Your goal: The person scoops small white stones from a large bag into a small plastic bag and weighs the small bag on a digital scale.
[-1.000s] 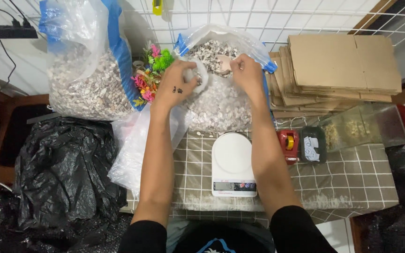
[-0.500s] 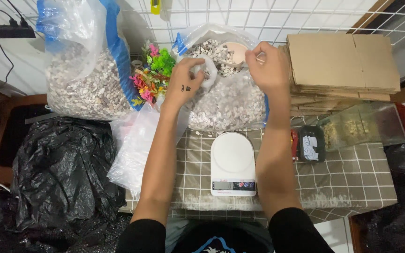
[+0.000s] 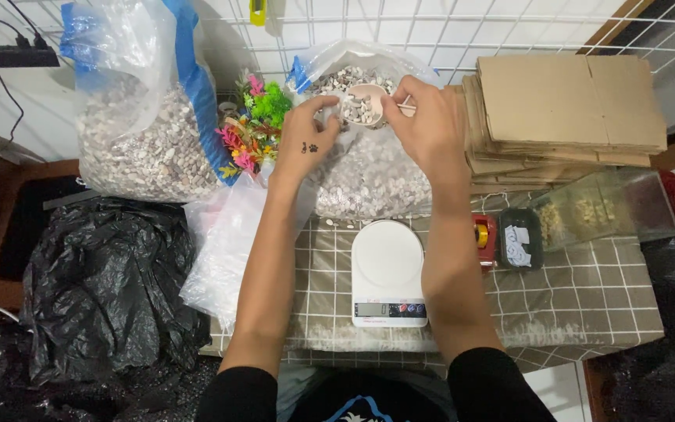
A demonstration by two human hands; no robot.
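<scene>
Pale pebbles fill a small beige scoop (image 3: 363, 104) held up at the far middle of the scene, over the mouth of a clear bag of pebbles (image 3: 369, 168); the right hand (image 3: 425, 125) is closed round the scoop's right side, where its handle seems to run off to the right under the fingers; the left hand (image 3: 306, 141) has its fingers curled at the scoop's left rim, touching it or the bag's plastic edge, I cannot tell which; both hands are thus narrow, not spread, and lie to either side of the scoop at about equal reach, the right one carrying it. Straight toward the near side from the scoop, between the two forearms, a white kitchen scale (image 3: 388, 270) lies on the checked worktop (image 3: 580, 297), its long axis running near to far, its display at the near end; scoop and scale are well apart. Left of the left forearm a limp clear plastic bag (image 3: 224, 242) hangs over the worktop's edge; farther left stands a second, larger sack of pebbles (image 3: 146, 125) with a blue strip; bright plastic plants (image 3: 251, 125) sit between the two; flattened cardboard (image 3: 564, 101) is stacked to the right.
</scene>
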